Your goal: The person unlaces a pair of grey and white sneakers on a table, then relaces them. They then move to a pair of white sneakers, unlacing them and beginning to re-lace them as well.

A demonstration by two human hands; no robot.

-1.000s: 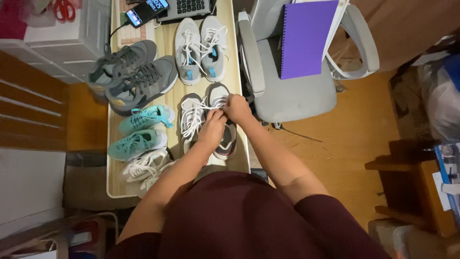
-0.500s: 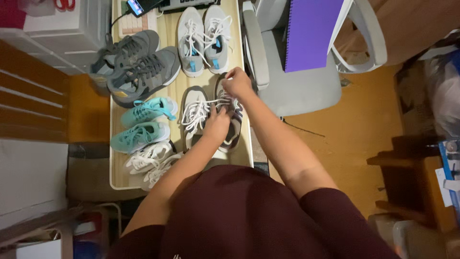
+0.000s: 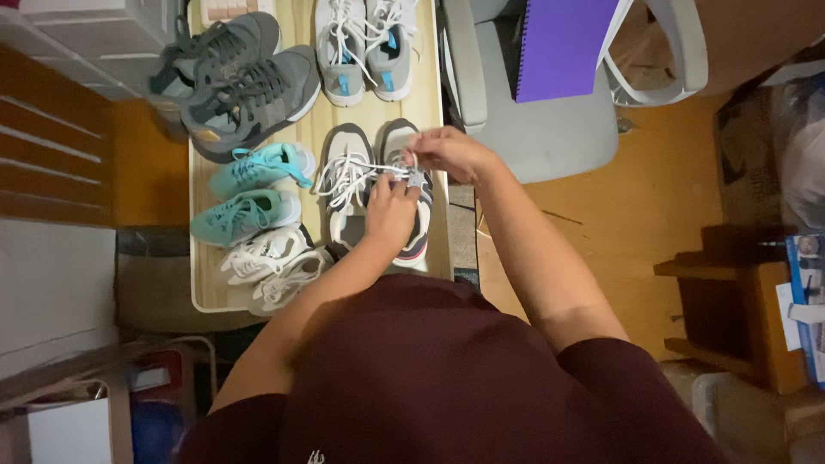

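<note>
On the narrow light-wood table, near its front right edge, stands a pair of grey-and-white sneakers with white laces. The left hand lies over the right shoe of that pair, fingers curled down onto its lacing, while the right hand is closed in a pinch on a white lace stretched taut across both shoes. Left of them lie two teal sneakers, below those two small white sneakers, above them two dark grey sneakers, and at the top a light grey pair with blue tongue tabs. A purple spiral notebook rests on the grey office chair just right of the table. At the far right edge a blue-and-white box sits on a wooden stand.
</note>
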